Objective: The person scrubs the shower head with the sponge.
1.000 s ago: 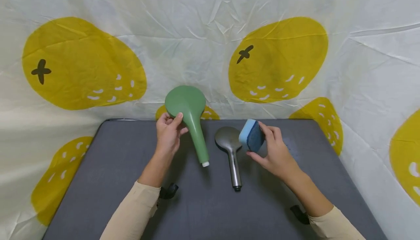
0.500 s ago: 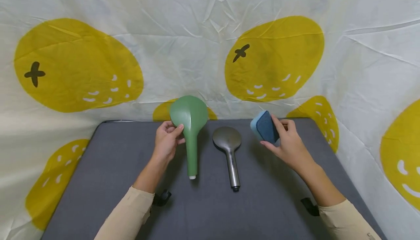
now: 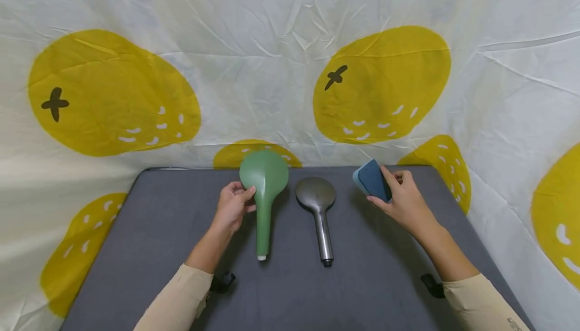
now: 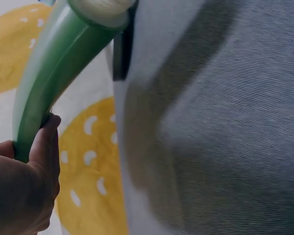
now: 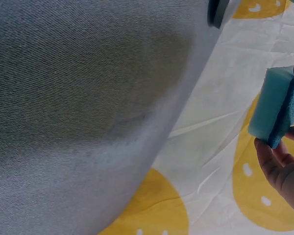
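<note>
1. Nearest the camera, I noted both forearms in beige sleeves (image 3: 174, 298) extended over the grey table (image 3: 136, 250), each with a dark wrist mount at the cuff.

2. The green shower head (image 3: 264, 190) lay along the table just left of centre, its white-tipped handle end towards me and its round head towards the far edge. Whether the head rested fully on the surface or was held slightly raised, I could not tell from the head view.

3. The left hand (image 3: 233, 205) gripped the green shower head at the neck, thumb on the near face and fingers curled behind it. The left wrist view confirmed the thumb (image 4: 44, 142) pressed against the green body (image 4: 54, 73).

4. The grey metal shower head (image 3: 318, 210) lay flat just beside the green one, parallel to it, face down, touched by neither hand.

5. The right hand (image 3: 403, 197) was raised above the far right part of the table, well apart from both shower heads. It pinched a blue sponge (image 3: 370, 179) between thumb and fingers; the right wrist view showed its pale blue layer and darker scouring layer (image 5: 277, 107) clear of the table.

6. Judgement on progress: the sponge was in hand but in contact with neither shower head, and I saw no foam or wetness. I assessed wiping of the green head as not underway at this moment, and the grey head as unattended.

7. Farthest back hung a white cloth with yellow fruit prints (image 3: 380, 84).
</note>
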`<state>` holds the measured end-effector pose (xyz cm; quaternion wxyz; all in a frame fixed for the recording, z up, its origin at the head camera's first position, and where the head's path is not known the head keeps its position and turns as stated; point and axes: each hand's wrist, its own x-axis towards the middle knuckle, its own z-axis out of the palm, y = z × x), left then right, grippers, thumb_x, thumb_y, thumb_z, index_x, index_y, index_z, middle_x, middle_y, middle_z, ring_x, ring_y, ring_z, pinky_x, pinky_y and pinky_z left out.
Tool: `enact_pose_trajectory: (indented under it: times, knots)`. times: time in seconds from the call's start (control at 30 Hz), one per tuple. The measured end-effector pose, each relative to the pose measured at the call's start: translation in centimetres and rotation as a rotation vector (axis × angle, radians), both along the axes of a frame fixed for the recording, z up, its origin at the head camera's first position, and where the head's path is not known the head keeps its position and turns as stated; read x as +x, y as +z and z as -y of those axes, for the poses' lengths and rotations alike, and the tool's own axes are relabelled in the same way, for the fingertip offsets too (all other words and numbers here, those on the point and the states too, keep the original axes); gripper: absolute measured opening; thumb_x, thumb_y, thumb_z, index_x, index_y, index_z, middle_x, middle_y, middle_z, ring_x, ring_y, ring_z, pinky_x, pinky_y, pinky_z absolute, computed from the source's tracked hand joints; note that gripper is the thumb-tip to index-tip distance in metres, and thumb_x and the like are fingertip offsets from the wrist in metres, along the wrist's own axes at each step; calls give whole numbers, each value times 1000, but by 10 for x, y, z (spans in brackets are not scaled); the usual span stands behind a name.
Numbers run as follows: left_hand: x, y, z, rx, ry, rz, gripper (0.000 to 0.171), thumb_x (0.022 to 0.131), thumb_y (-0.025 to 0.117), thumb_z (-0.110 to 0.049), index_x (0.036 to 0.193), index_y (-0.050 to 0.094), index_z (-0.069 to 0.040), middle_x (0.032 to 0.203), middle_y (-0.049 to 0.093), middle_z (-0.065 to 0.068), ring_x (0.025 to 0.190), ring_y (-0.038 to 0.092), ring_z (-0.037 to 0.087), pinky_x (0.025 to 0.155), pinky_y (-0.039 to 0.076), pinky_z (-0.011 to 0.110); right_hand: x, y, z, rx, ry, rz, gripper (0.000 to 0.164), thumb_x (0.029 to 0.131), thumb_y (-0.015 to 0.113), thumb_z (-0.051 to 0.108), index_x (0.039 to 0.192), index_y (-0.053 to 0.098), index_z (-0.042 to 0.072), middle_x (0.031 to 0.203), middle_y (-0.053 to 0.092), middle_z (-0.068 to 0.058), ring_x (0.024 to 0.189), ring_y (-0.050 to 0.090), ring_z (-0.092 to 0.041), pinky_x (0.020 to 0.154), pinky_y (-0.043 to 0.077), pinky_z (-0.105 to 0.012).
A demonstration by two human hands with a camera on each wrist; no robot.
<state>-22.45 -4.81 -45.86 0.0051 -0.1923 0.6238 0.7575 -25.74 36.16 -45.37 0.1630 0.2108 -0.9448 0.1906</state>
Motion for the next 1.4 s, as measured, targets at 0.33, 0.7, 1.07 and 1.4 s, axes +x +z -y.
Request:
enact_pose_trajectory:
  times: [0.33, 0.7, 1.07, 1.4]
  knots:
    - [4, -23, 6, -12, -19, 105, 25, 101, 63, -1, 118, 46, 5, 98, 57, 10, 79, 63, 14, 60, 61, 28, 7, 1, -3, 39, -25, 76, 86, 81, 90, 27, 147, 48, -11, 117, 46, -35, 96, 52, -44, 74, 53, -57]
    - [9, -41, 6, 34, -4, 141, 21, 102, 61, -3, 115, 47, 5, 89, 61, 9, 72, 66, 15, 61, 61, 29, 17, -2, -2, 52, -70, 194, 84, 88, 84, 32, 149, 45, -11, 122, 44, -38, 100, 52, -48, 80, 53, -61]
    - [7, -56, 6, 32, -12, 158, 16, 103, 59, -2, 112, 49, 6, 86, 63, 9, 72, 68, 16, 60, 60, 30, 16, -8, -7, 61, -95, 223, 83, 90, 82, 34, 149, 44, -11, 121, 44, -39, 96, 55, -47, 77, 55, -59]
    - [6, -58, 3, 23, -44, 153, 22, 103, 59, -2, 117, 50, 12, 85, 63, 9, 71, 68, 15, 61, 61, 29, 9, -10, -12, 62, -114, 247, 83, 89, 82, 34, 147, 46, -13, 118, 45, -38, 95, 54, -47, 77, 54, -60]
